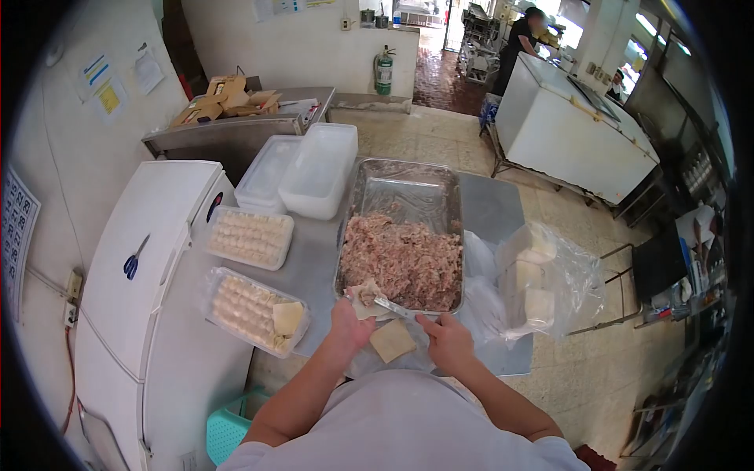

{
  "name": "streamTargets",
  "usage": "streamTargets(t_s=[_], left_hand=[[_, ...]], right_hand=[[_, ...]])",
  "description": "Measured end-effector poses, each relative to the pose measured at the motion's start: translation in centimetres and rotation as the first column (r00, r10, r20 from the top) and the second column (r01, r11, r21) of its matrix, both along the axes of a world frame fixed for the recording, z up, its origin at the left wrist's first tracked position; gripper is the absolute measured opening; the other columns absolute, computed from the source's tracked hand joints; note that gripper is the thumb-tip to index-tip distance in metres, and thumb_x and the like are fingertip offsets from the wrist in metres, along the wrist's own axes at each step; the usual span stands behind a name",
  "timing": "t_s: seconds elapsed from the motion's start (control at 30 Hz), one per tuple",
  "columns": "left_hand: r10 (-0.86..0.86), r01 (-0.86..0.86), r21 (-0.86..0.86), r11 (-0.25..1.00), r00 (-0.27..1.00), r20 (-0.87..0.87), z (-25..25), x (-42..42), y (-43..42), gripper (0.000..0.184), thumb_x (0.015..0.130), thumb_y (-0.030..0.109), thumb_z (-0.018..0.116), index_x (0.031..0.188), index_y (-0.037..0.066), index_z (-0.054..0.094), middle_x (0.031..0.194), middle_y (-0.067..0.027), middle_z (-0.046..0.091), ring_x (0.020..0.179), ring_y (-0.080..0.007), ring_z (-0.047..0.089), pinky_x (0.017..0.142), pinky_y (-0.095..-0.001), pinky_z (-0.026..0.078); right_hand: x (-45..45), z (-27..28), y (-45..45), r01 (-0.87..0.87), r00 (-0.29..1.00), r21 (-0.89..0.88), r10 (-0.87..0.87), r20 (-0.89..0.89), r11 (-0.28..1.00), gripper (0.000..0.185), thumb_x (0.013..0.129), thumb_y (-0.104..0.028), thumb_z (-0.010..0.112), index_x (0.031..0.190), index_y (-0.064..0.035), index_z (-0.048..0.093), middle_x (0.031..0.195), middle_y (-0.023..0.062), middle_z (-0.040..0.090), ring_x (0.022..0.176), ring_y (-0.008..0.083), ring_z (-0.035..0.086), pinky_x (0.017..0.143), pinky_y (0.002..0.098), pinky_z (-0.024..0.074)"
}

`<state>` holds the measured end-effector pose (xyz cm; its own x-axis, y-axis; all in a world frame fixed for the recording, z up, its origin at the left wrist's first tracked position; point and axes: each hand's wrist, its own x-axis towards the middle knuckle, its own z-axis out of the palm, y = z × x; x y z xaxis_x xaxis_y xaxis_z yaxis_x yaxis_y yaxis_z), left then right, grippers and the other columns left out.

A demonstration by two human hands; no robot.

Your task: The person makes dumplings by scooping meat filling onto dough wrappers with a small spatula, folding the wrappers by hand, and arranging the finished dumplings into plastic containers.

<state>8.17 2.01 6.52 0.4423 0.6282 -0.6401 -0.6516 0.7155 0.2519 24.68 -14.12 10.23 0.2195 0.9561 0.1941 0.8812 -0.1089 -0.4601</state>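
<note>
My left hand [351, 326] holds a square dumpling wrapper [366, 301] at the near edge of a steel tray [458, 188]. In my right hand [448, 339] is a metal spreader or knife [395, 308], its tip touching the wrapper, where a little filling shows. Ground meat filling [402, 255] lies across the near part of the tray. Just below my hands rests a stack of wrappers [393, 340]. To the left, one plastic container of dumplings [250, 314] also has a loose wrapper on it; another container of dumplings [250, 237] sits behind it.
Clear plastic bags of wrapper stacks [528, 279] lie right of the tray. Two white plastic tubs [318, 177] stand at back left. A white freezer with scissors [135, 257] on top borders the left side. A co-worker [520, 45] stands by a chest freezer [558, 125] far off.
</note>
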Motion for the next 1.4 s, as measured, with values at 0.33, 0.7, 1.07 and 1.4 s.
streamTargets(t_s=[0.33,0.7,1.07,1.4], left_hand=[[-0.004,0.005,0.048,0.999,1.000,-0.006,0.3,-0.5,0.3,0.043,0.109,0.034,0.038,0.132,0.001,0.054,0.123,-0.0196,0.065,0.114,-0.0357,0.063,0.107,-0.0522,0.046],[-0.170,0.176,0.204,0.963,0.984,-0.043,1.2,-0.5,1.5,0.056,0.108,0.049,0.038,0.132,-0.001,0.050,0.113,-0.0149,0.064,0.105,-0.0325,0.061,0.101,-0.0458,0.048],[-0.062,0.946,0.242,0.218,0.261,-0.963,6.3,-4.6,1.8,0.028,0.085,0.016,0.076,0.107,0.000,0.070,0.094,-0.0085,0.074,0.085,-0.0185,0.070,0.075,-0.0365,0.055],[0.192,0.912,0.410,-0.013,0.405,-0.894,8.5,-5.1,1.4,0.026,0.074,0.016,0.087,0.091,0.005,0.070,0.082,-0.0123,0.071,0.072,-0.0235,0.065,0.070,-0.0356,0.053]], right_hand=[[-1.0,1.0,0.2,-0.053,0.996,0.005,0.052,0.069,0.999,0.047,0.082,-0.006,0.065,0.125,-0.0250,0.072,0.085,0.0082,0.057,0.077,0.0292,0.063,0.063,0.0428,0.0522],[-1.7,-2.7,1.6,-0.067,0.866,-0.128,-0.006,-0.500,0.990,0.033,0.094,-0.010,0.064,0.127,-0.0140,0.070,0.083,0.0041,0.060,0.063,0.0194,0.055,0.054,0.0344,0.0443],[-2.9,-1.0,1.4,-0.087,0.612,-0.138,-0.056,-0.789,0.987,0.029,0.102,-0.014,0.057,0.127,-0.0117,0.071,0.080,0.0007,0.059,0.066,0.0154,0.058,0.058,0.0353,0.0478],[0.4,8.8,1.3,-0.235,0.972,-0.147,0.236,-0.014,0.961,0.032,0.091,-0.015,0.065,0.121,-0.0211,0.074,0.087,0.0089,0.066,0.078,0.0298,0.068,0.068,0.0418,0.0547]])
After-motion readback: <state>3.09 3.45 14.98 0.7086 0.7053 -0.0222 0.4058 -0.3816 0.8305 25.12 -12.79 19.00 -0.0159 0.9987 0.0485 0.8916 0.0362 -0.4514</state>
